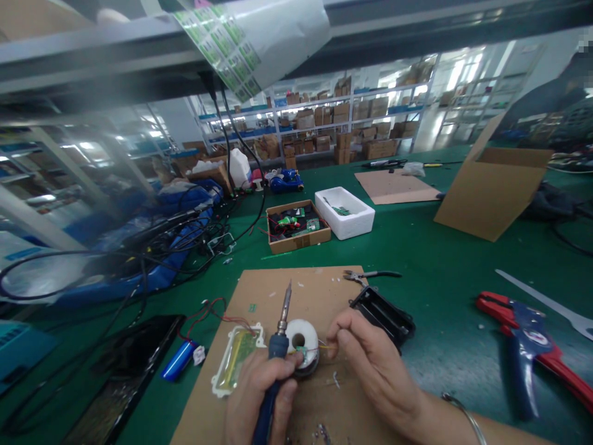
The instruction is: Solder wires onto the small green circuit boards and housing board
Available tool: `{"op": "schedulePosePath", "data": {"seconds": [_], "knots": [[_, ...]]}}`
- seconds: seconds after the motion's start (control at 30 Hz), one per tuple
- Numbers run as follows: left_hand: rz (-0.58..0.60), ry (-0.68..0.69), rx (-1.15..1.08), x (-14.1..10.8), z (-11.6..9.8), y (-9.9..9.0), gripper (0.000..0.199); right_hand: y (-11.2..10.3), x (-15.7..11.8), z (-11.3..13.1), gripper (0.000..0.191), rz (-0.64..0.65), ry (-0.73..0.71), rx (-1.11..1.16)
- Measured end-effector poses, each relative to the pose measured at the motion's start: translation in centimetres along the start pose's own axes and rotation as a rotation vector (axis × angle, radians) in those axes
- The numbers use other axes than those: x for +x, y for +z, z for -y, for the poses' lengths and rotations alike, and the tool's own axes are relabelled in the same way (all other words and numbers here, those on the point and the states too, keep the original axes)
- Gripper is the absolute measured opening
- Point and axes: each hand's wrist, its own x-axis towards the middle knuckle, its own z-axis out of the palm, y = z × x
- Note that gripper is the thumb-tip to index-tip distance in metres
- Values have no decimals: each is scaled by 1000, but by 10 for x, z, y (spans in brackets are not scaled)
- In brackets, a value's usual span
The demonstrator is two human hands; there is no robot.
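A long green-topped desk (440, 266) fills the view, with steel shelving (315, 123) stacked with cartons standing well beyond its far edge. An open cardboard box (491, 191) sits toward the desk's right side, and a red-and-blue-handled wire stripper (523, 340) lies near the right edge. Toward the far edge, a shallow cardboard tray (299, 225) of circuit boards and wires sits just beside a white foam tray (345, 210).

A cardboard mat (278, 296) lies by the near edge, with black-handled pliers (361, 275) at its far corner and a black battery holder (382, 315) overlapping its right edge. The person's left hand (259, 402) wraps around the blue grip of a soldering iron (277, 346), whose metal tip points up and away. The iron seems light and stiff, and the blue grip looks like the safe place to hold it, clear of the hot end.

The right hand (375, 364) is nearest a white solder spool (301, 340). Its fingers (340, 330) are pinched together on a tiny green circuit board (302, 352) with thin wires, just beside the spool. The board looks light and fragile, best held by its edges, and the wires look soft.
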Motion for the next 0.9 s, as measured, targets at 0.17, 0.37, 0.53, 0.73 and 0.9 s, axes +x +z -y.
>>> {"op": "schedulePosePath", "data": {"seconds": [0.17,0.37,0.53,0.73,0.9], "knots": [[20,-24,-32,-1,2,-2,10,0,3,5,21,61,-94,-147],[17,-10,-1,1,-1,-2,10,5,0,3,12,113,-58,-251],[39,-15,-35,1,-2,-3,9,8,1,3,10,144,-74,-305],[-80,56,-4,0,-1,-3,18,7,2,5,10,156,-89,-304],[-117,66,45,-1,4,-9,19,7,2,6,9,167,-84,-302]]}}
